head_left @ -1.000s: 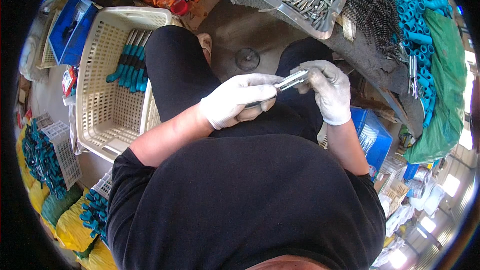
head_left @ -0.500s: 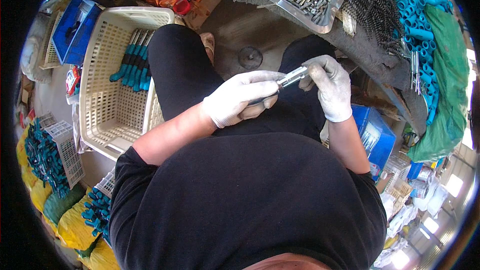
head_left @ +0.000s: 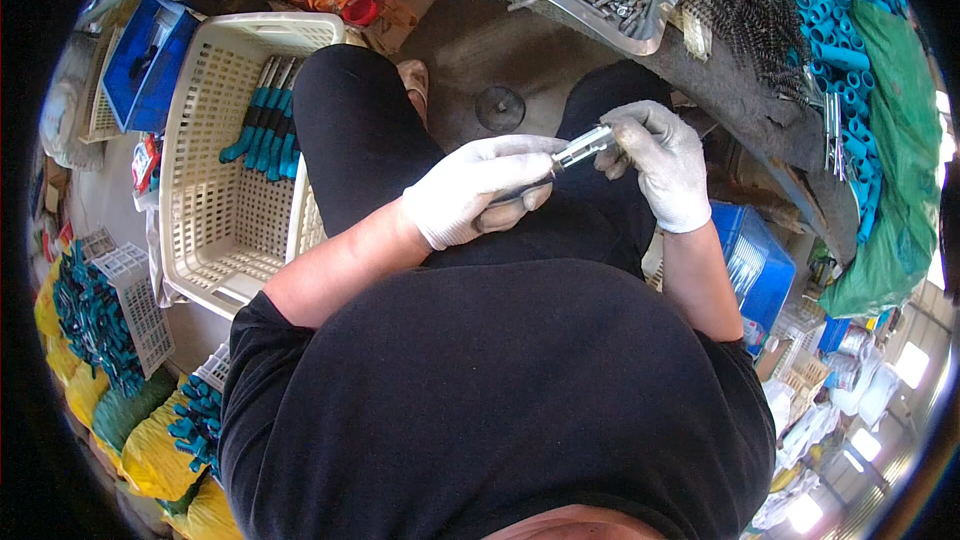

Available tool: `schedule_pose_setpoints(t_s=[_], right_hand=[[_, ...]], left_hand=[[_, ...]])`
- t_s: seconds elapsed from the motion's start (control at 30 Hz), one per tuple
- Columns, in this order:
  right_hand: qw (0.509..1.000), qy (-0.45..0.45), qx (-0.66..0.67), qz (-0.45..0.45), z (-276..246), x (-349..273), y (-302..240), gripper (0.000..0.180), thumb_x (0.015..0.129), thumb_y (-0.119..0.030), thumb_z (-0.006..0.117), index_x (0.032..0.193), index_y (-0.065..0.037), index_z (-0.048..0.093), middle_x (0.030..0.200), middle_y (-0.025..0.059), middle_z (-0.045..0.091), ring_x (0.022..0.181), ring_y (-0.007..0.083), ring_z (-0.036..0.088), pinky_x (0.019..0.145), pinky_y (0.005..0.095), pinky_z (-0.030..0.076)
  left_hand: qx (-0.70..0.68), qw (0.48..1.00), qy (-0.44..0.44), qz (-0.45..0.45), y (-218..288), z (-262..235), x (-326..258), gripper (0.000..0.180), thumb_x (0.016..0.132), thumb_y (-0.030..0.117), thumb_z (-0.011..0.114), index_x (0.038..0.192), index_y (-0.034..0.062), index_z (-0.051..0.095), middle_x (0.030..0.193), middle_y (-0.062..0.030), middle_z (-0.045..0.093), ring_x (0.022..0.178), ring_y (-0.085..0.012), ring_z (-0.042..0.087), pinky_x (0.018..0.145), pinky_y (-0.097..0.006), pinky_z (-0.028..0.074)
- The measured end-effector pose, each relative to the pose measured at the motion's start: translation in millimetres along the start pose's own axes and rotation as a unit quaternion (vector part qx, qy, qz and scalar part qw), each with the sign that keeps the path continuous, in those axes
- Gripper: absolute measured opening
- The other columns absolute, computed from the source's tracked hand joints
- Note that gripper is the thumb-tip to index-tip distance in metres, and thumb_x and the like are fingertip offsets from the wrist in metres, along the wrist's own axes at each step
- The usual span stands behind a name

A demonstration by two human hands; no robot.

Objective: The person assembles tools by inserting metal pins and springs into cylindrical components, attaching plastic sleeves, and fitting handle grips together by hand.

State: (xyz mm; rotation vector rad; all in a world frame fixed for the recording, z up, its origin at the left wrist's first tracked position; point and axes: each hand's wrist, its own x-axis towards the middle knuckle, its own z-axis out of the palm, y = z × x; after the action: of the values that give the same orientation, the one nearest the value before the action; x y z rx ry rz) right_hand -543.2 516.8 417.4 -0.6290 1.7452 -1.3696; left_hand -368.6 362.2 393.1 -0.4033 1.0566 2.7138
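Note:
My left hand [head_left: 490,190], in a white knit glove, is closed around a hand tool with a slotted silvery metal tube [head_left: 580,149]. The tube sticks out past my thumb, tilted up to the right; most of the handle is hidden in the palm, with a dark part showing below the fingers. At the tube's far end, my gloved right hand [head_left: 655,160] pinches with thumb and forefinger. Whether a small part sits between those fingertips cannot be made out. Both hands are above my lap.
On my left, a cream basket [head_left: 180,200] holds several teal-and-black-handled tools [head_left: 268,130]. A bench edge [head_left: 740,95] curves ahead, bearing a metal tray of small pins [head_left: 655,35], dark springs [head_left: 745,10] and teal tubes [head_left: 845,58]. A blue bin [head_left: 765,275] stands below right.
My right hand has shifted slightly right and down, still at the tube's end. The left hand keeps its hold, with the tube turned a little so its slot shows more.

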Motion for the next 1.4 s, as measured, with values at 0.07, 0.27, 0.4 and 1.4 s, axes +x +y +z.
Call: schedule_pose_setpoints(t_s=[0.07,0.27,0.4,1.4], right_hand=[[1.0,0.01,-0.018,-0.019,0.2,0.0,-0.2,0.021,0.092,-0.02,0.063,0.094,0.001,0.065,0.076,0.0077,0.067,0.064,0.0125,0.063,0.057,0.0235,0.05],[0.999,0.017,0.001,-0.039,-0.1,1.3,2.9,0.025,0.091,-0.023,0.063,0.095,0.002,0.063,0.076,0.0099,0.067,0.062,0.0145,0.063,0.056,0.0251,0.05],[0.999,-0.007,0.035,-0.034,0.5,1.3,-0.8,0.02,0.091,-0.02,0.065,0.093,0.0,0.064,0.076,0.0076,0.067,0.065,0.0126,0.064,0.059,0.0241,0.05],[0.699,0.072,-0.655,-0.278,-50.0,154.1,-100.3,0.04,0.084,-0.012,0.059,0.124,-0.011,0.059,0.117,0.0173,0.061,0.109,0.0337,0.057,0.096,0.0393,0.045]], left_hand=[[0.001,1.0,0.001,-0.001,0.3,-0.1,0.4,0.056,0.094,0.034,0.056,0.135,-0.003,0.045,0.076,0.0007,0.05,0.048,-0.0013,0.033,0.041,-0.017,0.023],[0.001,1.0,0.012,-0.01,6.1,7.1,0.4,0.055,0.094,0.034,0.056,0.134,-0.0033,0.046,0.073,0.0014,0.049,0.048,-0.0014,0.033,0.041,-0.018,0.023],[-0.027,1.0,-0.001,-0.008,4.7,3.5,-0.5,0.054,0.094,0.035,0.057,0.13,-0.0037,0.048,0.07,0.0017,0.048,0.048,-0.0019,0.033,0.041,-0.018,0.023],[-0.052,0.992,0.076,0.082,29.0,-18.8,-18.2,0.039,0.098,0.031,0.05,0.124,0.0009,0.048,0.07,-0.0002,0.047,0.045,-0.0044,0.034,0.04,-0.02,0.024]])
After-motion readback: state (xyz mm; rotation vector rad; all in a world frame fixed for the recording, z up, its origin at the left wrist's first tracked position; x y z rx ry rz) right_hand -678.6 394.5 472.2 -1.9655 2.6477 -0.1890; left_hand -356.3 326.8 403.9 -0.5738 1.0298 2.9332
